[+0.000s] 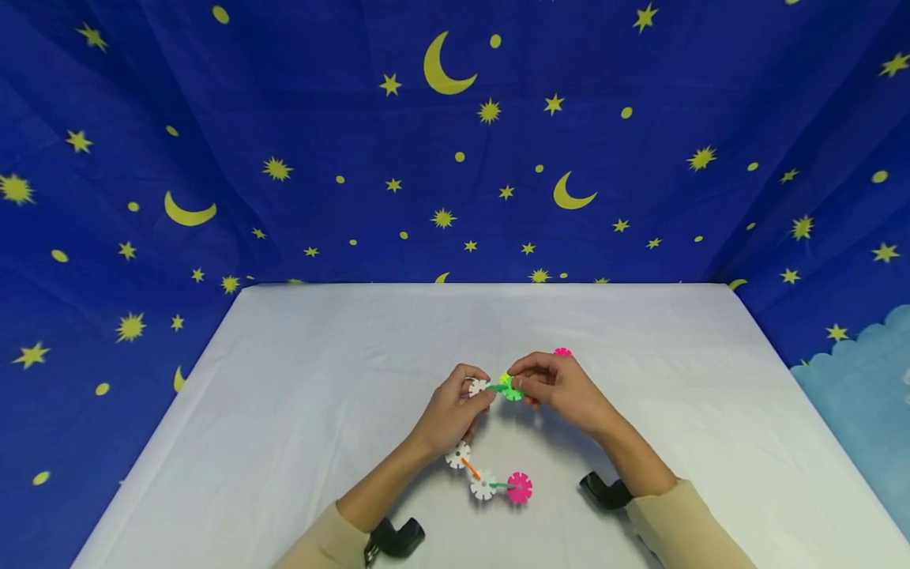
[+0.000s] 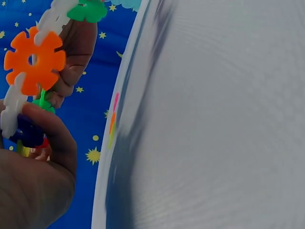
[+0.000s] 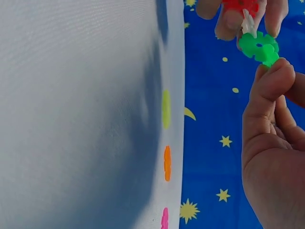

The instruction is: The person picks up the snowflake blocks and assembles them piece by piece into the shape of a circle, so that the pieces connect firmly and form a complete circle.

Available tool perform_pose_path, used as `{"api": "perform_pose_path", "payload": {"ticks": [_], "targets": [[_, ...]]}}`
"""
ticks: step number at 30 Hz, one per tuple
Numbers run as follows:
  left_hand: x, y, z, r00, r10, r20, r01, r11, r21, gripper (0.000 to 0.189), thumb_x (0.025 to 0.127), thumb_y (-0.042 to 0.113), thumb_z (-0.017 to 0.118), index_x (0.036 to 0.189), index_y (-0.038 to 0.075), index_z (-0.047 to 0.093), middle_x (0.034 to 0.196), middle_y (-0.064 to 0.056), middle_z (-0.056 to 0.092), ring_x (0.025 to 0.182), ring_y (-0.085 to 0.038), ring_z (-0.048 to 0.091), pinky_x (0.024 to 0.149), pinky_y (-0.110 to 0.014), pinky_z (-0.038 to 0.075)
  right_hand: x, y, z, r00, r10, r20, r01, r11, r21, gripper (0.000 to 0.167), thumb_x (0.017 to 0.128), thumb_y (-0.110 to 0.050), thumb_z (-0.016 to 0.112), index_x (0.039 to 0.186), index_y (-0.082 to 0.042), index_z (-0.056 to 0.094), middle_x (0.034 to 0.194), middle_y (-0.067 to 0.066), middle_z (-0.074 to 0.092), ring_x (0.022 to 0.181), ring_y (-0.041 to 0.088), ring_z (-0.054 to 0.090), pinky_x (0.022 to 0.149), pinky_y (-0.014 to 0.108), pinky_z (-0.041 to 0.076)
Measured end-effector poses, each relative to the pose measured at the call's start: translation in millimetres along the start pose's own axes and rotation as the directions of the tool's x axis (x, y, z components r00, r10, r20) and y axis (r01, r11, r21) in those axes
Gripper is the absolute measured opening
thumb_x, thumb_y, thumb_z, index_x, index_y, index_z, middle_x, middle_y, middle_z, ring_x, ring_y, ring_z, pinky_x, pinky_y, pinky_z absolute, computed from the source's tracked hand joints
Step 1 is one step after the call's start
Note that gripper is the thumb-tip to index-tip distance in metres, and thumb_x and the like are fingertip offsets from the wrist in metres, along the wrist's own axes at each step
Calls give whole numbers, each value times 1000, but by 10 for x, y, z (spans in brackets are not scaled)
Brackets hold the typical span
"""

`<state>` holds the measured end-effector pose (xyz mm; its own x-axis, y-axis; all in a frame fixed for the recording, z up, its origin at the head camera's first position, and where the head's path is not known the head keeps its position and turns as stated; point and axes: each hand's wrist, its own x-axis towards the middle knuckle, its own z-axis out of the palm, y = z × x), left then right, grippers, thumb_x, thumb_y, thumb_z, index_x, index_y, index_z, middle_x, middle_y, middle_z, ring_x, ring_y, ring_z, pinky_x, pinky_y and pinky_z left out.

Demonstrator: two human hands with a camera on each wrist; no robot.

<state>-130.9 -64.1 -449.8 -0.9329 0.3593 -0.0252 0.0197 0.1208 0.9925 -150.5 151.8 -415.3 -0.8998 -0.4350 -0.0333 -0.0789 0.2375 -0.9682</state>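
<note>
A chain of interlocking plastic snowflake discs is held up over the table. My left hand (image 1: 449,411) grips it, thumb against a white disc (image 2: 13,106) beside a dark blue one (image 2: 29,132) in the left wrist view. An orange disc (image 2: 34,61) joins the white ones there. From the left hand the chain runs toward me, through a white disc (image 1: 483,485) to a pink disc (image 1: 520,488). My right hand (image 1: 565,387) pinches a bright green disc (image 3: 269,56) between thumb and finger, against a darker green disc (image 3: 252,45) on the chain.
Near the right hand, loose yellow (image 3: 166,109), orange (image 3: 167,163) and pink (image 3: 165,219) discs lie on the white-covered table (image 1: 320,340). Black wrist mounts (image 1: 398,539) show by both forearms. A blue star-patterned cloth (image 1: 355,142) hangs behind the table and along its sides.
</note>
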Motion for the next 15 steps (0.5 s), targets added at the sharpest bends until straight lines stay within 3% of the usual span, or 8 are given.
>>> {"api": "perform_pose_path", "payload": {"ticks": [4, 7, 11, 15], "targets": [[-3, -4, 13, 1000, -13, -2, 13, 999, -40, 39, 97, 35, 58, 120, 6, 44, 82, -24, 61, 38, -13, 42, 36, -25, 38, 42, 116, 1, 1000, -4, -12, 5, 998, 66, 24, 93, -11, 65, 110, 4, 60, 87, 18, 66, 71, 45, 59, 63, 49, 53], [-10, -8, 19, 1000, -9, 6, 9, 998, -64, 35, 98, 35, 56, 115, 8, 42, 98, -22, 65, 37, -12, 42, 35, -24, 37, 49, 142, 12, 1000, -23, -11, 24, 996, 88, 23, 91, -15, 68, 105, 3, 62, 84, 21, 65, 69, 44, 60, 63, 47, 54], [-10, -25, 29, 1000, -15, 8, 16, 997, -71, 33, 98, 37, 55, 111, 10, 40, 84, -25, 66, 33, -14, 41, 33, -25, 36, 45, 153, 18, 999, -39, -24, 41, 996, 85, 18, 92, -14, 67, 103, 0, 67, 83, 21, 66, 68, 39, 61, 64, 44, 54], [5, -34, 37, 1000, -21, -4, 20, 996, -87, 30, 99, 32, 55, 116, 12, 43, 79, -30, 61, 33, -17, 41, 33, -26, 36, 26, 113, 16, 999, -42, -34, 44, 996, 81, 16, 93, -9, 64, 104, 1, 69, 87, 20, 66, 72, 39, 62, 67, 42, 55]]}}
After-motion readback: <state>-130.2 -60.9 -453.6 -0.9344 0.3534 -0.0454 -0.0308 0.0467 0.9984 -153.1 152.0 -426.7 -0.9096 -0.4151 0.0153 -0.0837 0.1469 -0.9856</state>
